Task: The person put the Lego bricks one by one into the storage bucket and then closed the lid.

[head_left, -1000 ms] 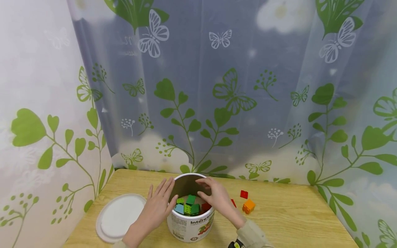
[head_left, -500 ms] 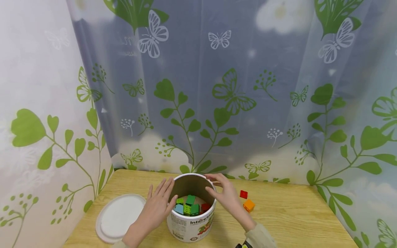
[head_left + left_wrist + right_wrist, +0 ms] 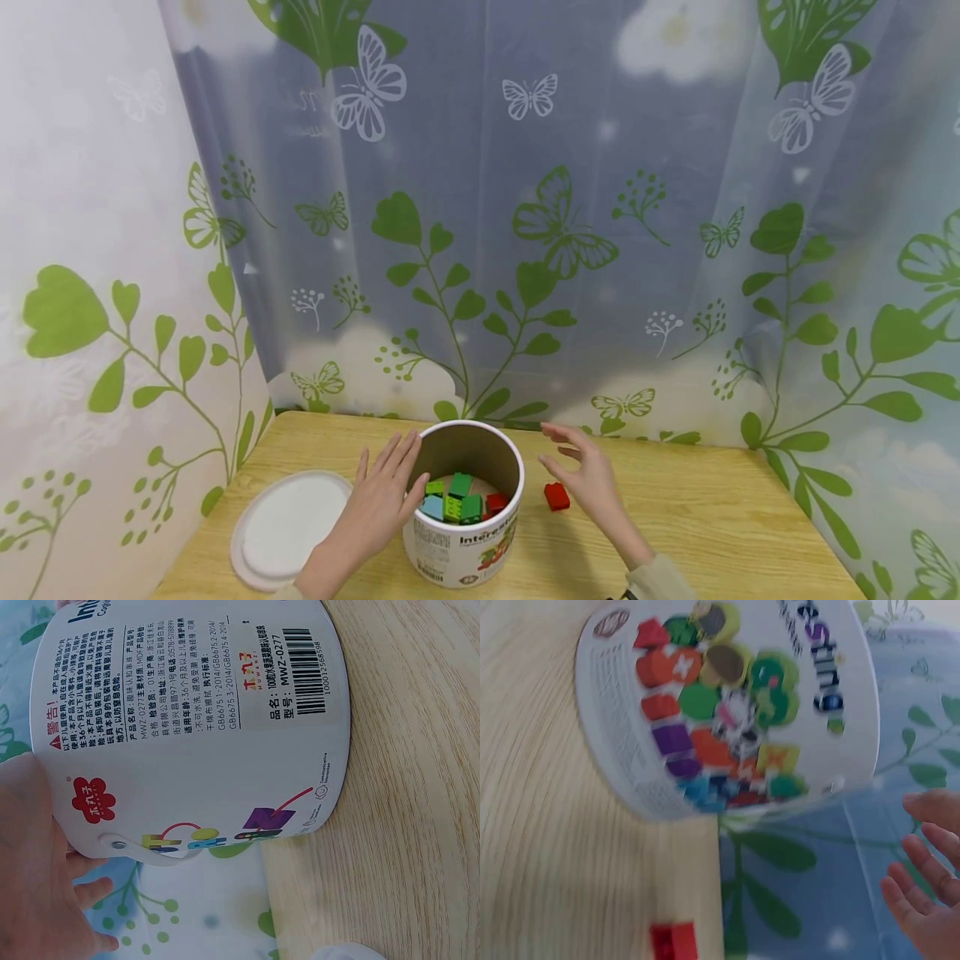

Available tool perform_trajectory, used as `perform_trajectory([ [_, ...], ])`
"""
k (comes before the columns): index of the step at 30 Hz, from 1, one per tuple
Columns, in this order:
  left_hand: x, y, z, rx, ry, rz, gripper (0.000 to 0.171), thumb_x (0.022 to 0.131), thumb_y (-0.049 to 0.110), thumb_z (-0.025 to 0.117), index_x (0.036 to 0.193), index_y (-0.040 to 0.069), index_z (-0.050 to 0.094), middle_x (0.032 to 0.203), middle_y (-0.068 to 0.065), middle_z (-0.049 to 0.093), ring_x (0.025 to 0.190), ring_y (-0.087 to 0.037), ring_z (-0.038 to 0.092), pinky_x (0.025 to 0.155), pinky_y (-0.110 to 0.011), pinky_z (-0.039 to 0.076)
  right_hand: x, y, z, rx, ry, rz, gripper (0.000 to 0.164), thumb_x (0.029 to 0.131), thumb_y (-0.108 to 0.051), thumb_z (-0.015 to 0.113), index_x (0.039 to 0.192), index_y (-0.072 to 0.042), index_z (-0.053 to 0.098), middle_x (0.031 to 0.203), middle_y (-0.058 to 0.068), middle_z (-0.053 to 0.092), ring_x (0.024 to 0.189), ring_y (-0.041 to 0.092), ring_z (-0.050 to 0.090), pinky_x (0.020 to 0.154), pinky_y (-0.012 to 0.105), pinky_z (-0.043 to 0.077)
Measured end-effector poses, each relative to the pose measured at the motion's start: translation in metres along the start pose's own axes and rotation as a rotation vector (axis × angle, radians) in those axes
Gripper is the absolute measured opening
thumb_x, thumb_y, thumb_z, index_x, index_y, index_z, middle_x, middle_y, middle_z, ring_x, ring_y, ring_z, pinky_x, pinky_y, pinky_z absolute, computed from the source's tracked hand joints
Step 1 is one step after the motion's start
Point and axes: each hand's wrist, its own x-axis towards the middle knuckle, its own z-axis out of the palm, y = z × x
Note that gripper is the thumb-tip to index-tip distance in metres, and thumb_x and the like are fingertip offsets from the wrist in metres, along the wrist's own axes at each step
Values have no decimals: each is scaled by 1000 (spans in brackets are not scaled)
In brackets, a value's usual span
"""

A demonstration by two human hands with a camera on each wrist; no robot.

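Note:
A white round tub with a printed label stands on the table, its top uncovered. Green, light-blue and red building blocks lie inside it. My left hand rests with straight fingers against the tub's left rim; the left wrist view shows the hand at the tub's printed wall. To the right of the tub, my right hand hovers with loosely bent fingers and holds nothing. Beside it lies a red block, and a red block shows in the right wrist view.
A white round lid lies on the wooden table left of the tub. Behind the table's back edge hangs a curtain printed with leaves and butterflies; similar sheets close off both sides.
My right hand has moved right, from over the tub's opening to outside it. It now covers the orange block, and a red block beside the tub has come into view. My left hand stays put.

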Motion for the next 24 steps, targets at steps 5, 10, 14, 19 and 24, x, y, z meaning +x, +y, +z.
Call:
perform_trajectory([
  [5,-1,2,-2,-11,2,2,63,109,44,42,158,5,36,165,-9,31,154,-31,23,119,-68,11,-6,17,-14,-64,11,76,46,84,-1,81,128,-3,68,121,15,70,110,37,65,91,48,56],
  [10,-1,4,-5,-15,4,5,63,109,43,42,157,4,36,165,-9,31,153,-32,24,118,-69,12,-12,35,-24,-110,-17,183,52,85,-4,81,134,-6,65,125,17,68,111,36,63,92,52,55],
  [14,-1,5,-7,-13,-4,1,63,109,43,42,158,5,36,165,-9,31,153,-32,23,118,-69,13,-18,48,-31,-144,-57,264,52,87,-5,80,136,-5,63,128,18,65,114,38,62,93,54,54],
  [19,-1,5,-6,-16,-3,2,63,109,43,43,157,5,36,165,-9,31,153,-32,23,118,-69,13,-27,60,-38,-197,-87,325,51,88,-10,80,134,2,61,129,22,63,115,43,59,94,54,53],
  [24,-1,4,-4,-14,6,5,62,109,43,43,157,4,37,164,-9,32,153,-32,24,118,-69,13,-34,71,-42,-269,-112,371,55,87,-10,80,136,6,59,128,26,60,113,44,59,92,55,53],
])
